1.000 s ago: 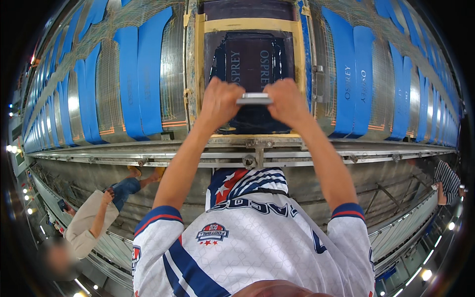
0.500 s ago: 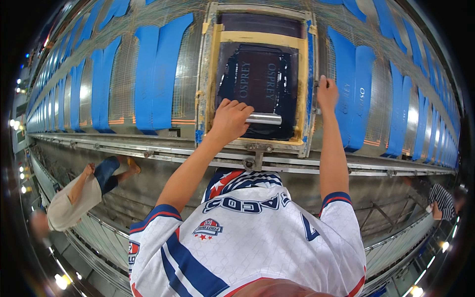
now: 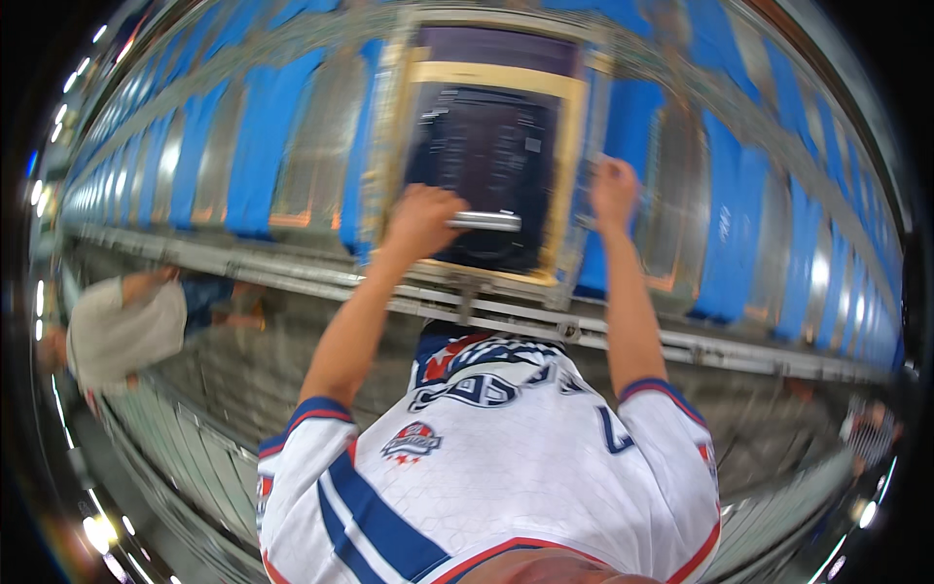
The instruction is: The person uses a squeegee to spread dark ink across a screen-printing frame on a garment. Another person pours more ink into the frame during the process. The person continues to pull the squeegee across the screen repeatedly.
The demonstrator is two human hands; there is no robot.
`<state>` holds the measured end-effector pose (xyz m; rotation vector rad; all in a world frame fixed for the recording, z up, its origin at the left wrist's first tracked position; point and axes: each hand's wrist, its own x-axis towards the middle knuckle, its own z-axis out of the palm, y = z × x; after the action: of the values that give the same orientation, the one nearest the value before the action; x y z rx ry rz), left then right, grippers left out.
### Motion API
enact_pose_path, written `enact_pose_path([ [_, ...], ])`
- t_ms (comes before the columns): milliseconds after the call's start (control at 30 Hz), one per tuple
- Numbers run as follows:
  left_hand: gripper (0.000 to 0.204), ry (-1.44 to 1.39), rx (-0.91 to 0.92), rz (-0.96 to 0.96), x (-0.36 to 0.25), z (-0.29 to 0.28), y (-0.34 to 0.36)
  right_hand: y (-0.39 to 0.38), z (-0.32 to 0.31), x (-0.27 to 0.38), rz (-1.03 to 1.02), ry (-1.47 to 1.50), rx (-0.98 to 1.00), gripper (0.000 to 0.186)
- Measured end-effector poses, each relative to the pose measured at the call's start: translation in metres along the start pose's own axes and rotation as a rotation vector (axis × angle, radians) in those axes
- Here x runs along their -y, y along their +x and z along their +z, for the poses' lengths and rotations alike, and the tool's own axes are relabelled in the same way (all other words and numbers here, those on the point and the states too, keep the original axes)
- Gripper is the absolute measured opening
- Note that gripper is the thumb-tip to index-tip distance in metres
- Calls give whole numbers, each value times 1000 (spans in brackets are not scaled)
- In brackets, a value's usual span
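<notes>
A framed printing screen (image 3: 572, 146) with yellow tape round its inner edges lies over the long table. Dark ink (image 3: 491, 248) is spread across its mesh. My left hand (image 3: 424, 220) is closed round the left end of a shiny metal rod (image 3: 488, 222), which lies across the inked mesh near the screen's close end. At the screen's right side, my right hand (image 3: 615, 193) has its fingers curled in against the frame edge. Motion blur hides its exact grip.
Blue fabric pieces (image 3: 272, 146) lie in rows along the table on both sides; some at the right (image 3: 725, 219) carry print. A metal rail (image 3: 671, 348) runs along the near edge. One person (image 3: 126, 331) is at the left, another (image 3: 869, 428) at the far right.
The screen has shifted left along the table and rail, and both hands have moved left with it. The rod remains in my left hand. The view is now blurred.
</notes>
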<state>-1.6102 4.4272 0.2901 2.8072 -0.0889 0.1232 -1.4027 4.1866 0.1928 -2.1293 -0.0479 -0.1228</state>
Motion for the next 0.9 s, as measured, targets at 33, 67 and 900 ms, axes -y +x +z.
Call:
enact_pose_path([
  [33,20,49,51,-53,11,-14,-4,-7,16,12,-26,24,17,22],
  [67,19,31,51,-20,12,-17,-4,-7,18,14,-48,-24,-6,22],
  [900,25,9,50,139,21,-7,-8,9,-21,24,223,-344,273,32],
])
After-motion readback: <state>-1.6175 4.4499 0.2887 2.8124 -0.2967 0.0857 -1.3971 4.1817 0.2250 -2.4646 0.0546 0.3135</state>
